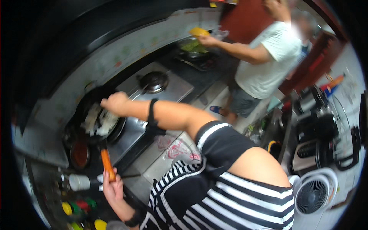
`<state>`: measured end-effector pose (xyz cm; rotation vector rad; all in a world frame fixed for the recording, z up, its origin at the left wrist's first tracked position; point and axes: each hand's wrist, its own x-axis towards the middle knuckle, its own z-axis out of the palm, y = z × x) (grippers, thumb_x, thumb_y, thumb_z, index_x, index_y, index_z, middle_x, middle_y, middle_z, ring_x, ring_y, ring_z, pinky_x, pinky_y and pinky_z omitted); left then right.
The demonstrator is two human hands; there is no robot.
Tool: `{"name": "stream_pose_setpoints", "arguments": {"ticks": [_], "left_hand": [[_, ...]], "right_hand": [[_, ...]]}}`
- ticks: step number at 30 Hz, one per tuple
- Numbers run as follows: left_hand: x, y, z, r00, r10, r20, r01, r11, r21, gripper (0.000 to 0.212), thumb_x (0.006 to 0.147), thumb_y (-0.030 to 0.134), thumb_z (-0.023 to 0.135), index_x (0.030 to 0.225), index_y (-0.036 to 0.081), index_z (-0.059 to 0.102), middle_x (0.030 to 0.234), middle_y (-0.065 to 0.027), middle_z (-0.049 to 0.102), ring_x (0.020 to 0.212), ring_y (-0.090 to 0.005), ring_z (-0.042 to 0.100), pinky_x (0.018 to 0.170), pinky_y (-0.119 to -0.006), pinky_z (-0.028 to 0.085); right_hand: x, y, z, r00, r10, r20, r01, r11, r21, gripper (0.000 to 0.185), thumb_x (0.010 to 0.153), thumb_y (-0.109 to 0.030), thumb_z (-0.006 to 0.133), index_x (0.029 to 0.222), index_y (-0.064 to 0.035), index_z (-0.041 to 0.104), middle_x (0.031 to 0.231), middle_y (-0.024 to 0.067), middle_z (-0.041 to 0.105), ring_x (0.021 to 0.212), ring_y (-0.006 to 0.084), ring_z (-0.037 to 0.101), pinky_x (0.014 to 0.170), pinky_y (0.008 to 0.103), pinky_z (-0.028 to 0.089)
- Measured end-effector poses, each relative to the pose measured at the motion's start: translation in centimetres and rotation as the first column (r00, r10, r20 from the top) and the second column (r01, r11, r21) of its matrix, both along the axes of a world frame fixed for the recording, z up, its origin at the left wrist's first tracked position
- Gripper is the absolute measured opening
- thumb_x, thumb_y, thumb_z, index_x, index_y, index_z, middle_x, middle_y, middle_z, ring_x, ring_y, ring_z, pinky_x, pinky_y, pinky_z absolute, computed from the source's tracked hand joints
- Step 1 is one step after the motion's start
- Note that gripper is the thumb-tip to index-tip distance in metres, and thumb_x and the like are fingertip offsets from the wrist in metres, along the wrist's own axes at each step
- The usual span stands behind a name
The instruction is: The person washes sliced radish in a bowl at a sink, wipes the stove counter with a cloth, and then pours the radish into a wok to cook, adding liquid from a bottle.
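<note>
My left hand grips the orange-brown handle of a dark wok at the lower left. Pale white pieces of food lie in the wok, which sits at the near end of a steel gas hob. My right hand is over the wok's edge beside the food. Its fingers look bent together, but blur hides whether they hold anything.
A free burner is beside the wok. A bowl of reddish contents, a white container and bottles stand at the left. A person holds a yellow object over a pan of green food. A white fan stands lower right.
</note>
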<state>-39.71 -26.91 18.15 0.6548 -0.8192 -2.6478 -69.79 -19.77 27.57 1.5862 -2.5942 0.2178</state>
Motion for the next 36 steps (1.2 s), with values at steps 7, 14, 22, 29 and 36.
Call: {"name": "stream_pose_setpoints", "arguments": {"ticks": [7, 14, 22, 29, 36], "left_hand": [[-0.1, 0.2, 0.5, 0.996, -0.094, -0.005, 0.094, 0.995, -0.016, 0.032, 0.095, 0.024, 0.042, 0.122, 0.008, 0.04, 0.097, -0.0123, 0.055, 0.057, -0.0132, 0.05, 0.04, -0.02, 0.039], [-1.3, -0.8, -0.5, 0.895, -0.321, -0.311, 0.383, 0.909, 0.166, 0.035, 0.092, 0.02, 0.043, 0.123, 0.002, 0.043, 0.111, -0.0168, 0.051, 0.083, -0.0215, 0.049, 0.065, -0.031, 0.041], [5.1, 1.6, -0.7, 0.996, -0.086, -0.012, 0.085, 0.995, -0.048, 0.04, 0.094, 0.022, 0.039, 0.132, 0.009, 0.034, 0.108, -0.0136, 0.056, 0.07, -0.0173, 0.054, 0.052, -0.023, 0.038], [16.2, 5.8, -1.9, 0.983, 0.125, 0.133, -0.129, 0.992, 0.019, 0.041, 0.093, 0.027, 0.042, 0.128, 0.006, 0.04, 0.1, -0.0081, 0.058, 0.074, -0.0154, 0.056, 0.055, -0.024, 0.045], [27.4, 13.1, -6.4, 0.759, 0.369, 0.537, -0.482, 0.872, 0.082, 0.032, 0.09, 0.038, 0.049, 0.096, 0.008, 0.057, 0.081, -0.0081, 0.064, 0.063, -0.0198, 0.06, 0.049, -0.028, 0.047]], "right_hand": [[0.3, 7.8, 5.9, 1.0, -0.016, 0.007, 0.014, 0.988, 0.152, 0.031, 0.079, -0.016, 0.05, 0.109, -0.0156, 0.058, 0.086, 0.0117, 0.065, 0.083, 0.0288, 0.063, 0.065, 0.0401, 0.049], [0.1, 8.0, 2.3, 0.991, -0.11, 0.07, 0.103, 0.991, 0.088, 0.023, 0.078, -0.015, 0.051, 0.096, -0.0105, 0.063, 0.088, 0.0137, 0.065, 0.088, 0.0314, 0.063, 0.07, 0.0425, 0.05], [0.7, 12.3, 9.4, 0.999, -0.043, -0.014, 0.045, 0.991, 0.126, 0.023, 0.076, -0.017, 0.058, 0.1, -0.0142, 0.061, 0.088, 0.0106, 0.065, 0.082, 0.0284, 0.062, 0.068, 0.0408, 0.049], [-1.0, 8.4, 1.9, 0.993, 0.082, -0.083, -0.093, 0.985, -0.146, 0.021, 0.076, -0.016, 0.062, 0.097, -0.011, 0.059, 0.078, 0.015, 0.064, 0.078, 0.0338, 0.061, 0.065, 0.043, 0.047], [-1.4, 3.3, -0.7, 0.999, 0.051, -0.01, -0.052, 0.974, -0.219, 0.02, 0.081, -0.019, 0.057, 0.099, -0.0115, 0.057, 0.078, 0.0157, 0.064, 0.078, 0.0343, 0.061, 0.064, 0.0441, 0.047]]}}
